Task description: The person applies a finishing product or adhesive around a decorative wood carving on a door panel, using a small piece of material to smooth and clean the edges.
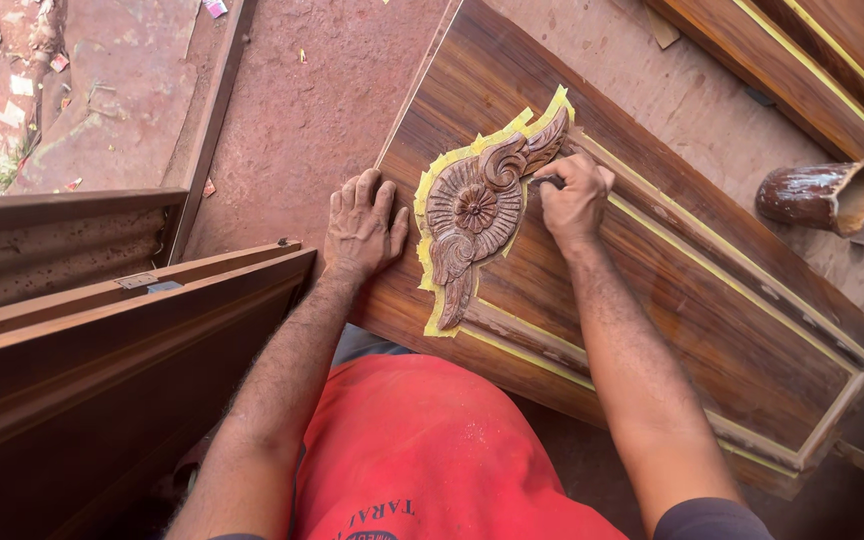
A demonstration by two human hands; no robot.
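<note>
- The fingers point(574, 183) of the right hand point(574, 203) are curled closed around a small dark tool point(549, 181), only the tip of which shows; what kind of tool it is cannot be told. The tip sits at the upper right edge of the carved flower ornament point(480, 205), so the grip looks like a pinch for fine, close work along the carving's outline.
- The left hand point(362, 225) lies flat with its fingers point(364, 196) spread open, gripping nothing. It presses on the wooden door panel point(672, 290) just beside the ornament's left edge, apparently to steady the panel and brace the body while the other hand works.
- The ornament lies on the near left end of the panel, between the two hands, with its leaf tips pointing up and right.
- Yellow masking tape point(432, 185) rings the ornament and runs along the panel's raised moulding, probably to keep the surrounding wood untouched.
- The panel lies flat on the reddish floor point(302, 120), slanting away to the right, so the person in the red shirt point(422, 460) leans over it from above.
- A stained, brown-smeared cup point(820, 195) lies tipped on its side on the floor, well apart from the right hand.
- Other dark door pieces point(102, 350) rest to the left, out of the way.
</note>
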